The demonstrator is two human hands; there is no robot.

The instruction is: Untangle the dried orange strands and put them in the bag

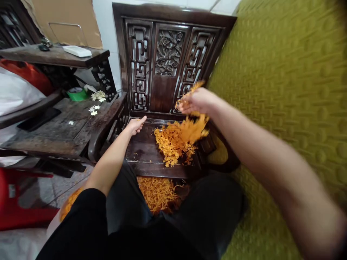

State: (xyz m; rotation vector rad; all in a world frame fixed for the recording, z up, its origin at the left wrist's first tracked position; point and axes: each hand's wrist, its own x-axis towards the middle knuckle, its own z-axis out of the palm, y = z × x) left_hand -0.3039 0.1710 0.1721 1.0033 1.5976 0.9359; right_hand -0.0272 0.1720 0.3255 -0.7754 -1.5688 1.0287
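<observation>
My right hand point(194, 102) is raised above the right side of a dark carved wooden chair seat point(141, 146), closed around a bunch of orange frilly sprigs point(200, 84). Below that hand, more sprigs hang or drop in a blur. A loose heap of the same orange sprigs point(172, 142) lies on the seat. At the seat's left back, my left hand point(135, 125) is closed with the thumb stretched out. A speck of orange shows at its fingers; what it holds, if anything, I cannot make out.
Thin orange stems point(155, 193) fill a space between my knees, below the seat edge. Left is a wooden side table point(62, 126) with green tape point(77, 94) and white flower-shaped pieces point(94, 109). A red stool point(24, 206) stands lower left; a yellow-green textured surface point(276, 86) rises right.
</observation>
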